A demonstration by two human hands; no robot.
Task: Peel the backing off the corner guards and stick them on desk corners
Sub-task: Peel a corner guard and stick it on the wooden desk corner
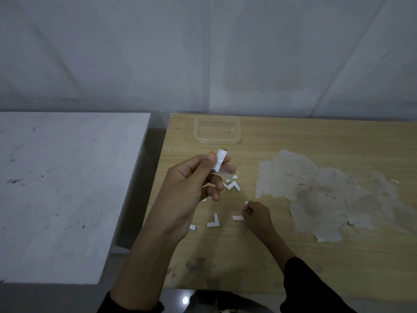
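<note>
My left hand (194,184) is raised over the wooden desk (293,141) and pinches a clear corner guard (222,173) with a white backing strip (219,162) standing up from it between thumb and fingers. My right hand (257,214) rests low on the desk with its fingers curled, pinching a small white backing piece (238,217) at its fingertips. Several white L-shaped backing pieces lie on the desk, one (214,222) below my left hand and another (233,185) beside its fingers.
A clear plastic container (217,129) stands near the desk's far left corner. A large patch of torn veneer (327,193) covers the desk's right half. A white table (63,188) stands to the left across a narrow gap. A grey wall is behind.
</note>
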